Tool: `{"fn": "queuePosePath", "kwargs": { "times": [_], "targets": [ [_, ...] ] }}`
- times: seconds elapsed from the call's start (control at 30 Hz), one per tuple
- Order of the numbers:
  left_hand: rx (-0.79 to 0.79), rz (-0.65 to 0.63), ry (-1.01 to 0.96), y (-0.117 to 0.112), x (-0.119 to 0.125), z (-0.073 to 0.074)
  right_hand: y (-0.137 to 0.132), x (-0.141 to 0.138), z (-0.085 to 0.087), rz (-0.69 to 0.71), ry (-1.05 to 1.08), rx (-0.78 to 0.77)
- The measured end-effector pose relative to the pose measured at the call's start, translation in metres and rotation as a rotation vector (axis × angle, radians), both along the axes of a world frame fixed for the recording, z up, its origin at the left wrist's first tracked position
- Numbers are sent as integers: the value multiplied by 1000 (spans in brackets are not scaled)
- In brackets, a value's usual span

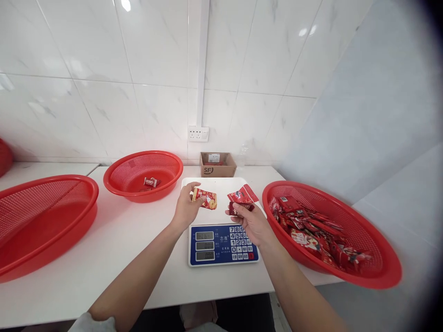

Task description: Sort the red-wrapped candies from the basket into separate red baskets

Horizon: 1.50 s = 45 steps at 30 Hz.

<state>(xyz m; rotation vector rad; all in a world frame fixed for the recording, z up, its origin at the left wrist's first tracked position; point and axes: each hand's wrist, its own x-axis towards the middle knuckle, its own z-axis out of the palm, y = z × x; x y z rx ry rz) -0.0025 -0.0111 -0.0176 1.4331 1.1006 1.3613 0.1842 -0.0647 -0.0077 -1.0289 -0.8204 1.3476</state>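
Note:
My left hand [187, 206] grips a red and gold snack packet [206, 199] by its left side, over the white pan of a digital scale [221, 184]. To the right, my right hand [249, 222] is closed on a small dark red packet [236, 210]. A brighter red packet [244, 193] sits just behind those fingers; whether it is held too or lies on the pan, I cannot tell. Below both hands is the scale's blue panel [224, 263] with number keys and small displays.
At right, a red plastic basket [387, 272] holds many red packets [308, 226]. Another red basket [143, 159] at back left has a few small packets [151, 181]. A third basket [92, 198] stands at far left. Behind the scale is a cardboard box [221, 172], below a wall socket [198, 133].

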Motion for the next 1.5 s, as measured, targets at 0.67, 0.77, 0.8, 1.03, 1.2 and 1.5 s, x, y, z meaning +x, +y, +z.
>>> {"fn": "queuePosePath", "kwargs": {
  "times": [0.67,0.77,0.8,1.03,1.2,1.5],
  "targets": [
    [31,-193,294,-13,6,16,-1,4,-8,-207,-947,353],
    [-120,-407,220,-34,16,24,-6,-2,-7,-177,-1263,389],
    [-167,-452,177,-39,18,25,-7,-4,-7,-161,-1310,392],
    [-195,-398,-30,-41,10,21,-8,-4,-7,-147,-866,354],
    [-204,-413,-29,-45,-5,22,-13,5,-1,-54,-347,146],
    [-152,-440,89,-57,-9,25,-30,-6,3,229,-472,52]
  ]
}}
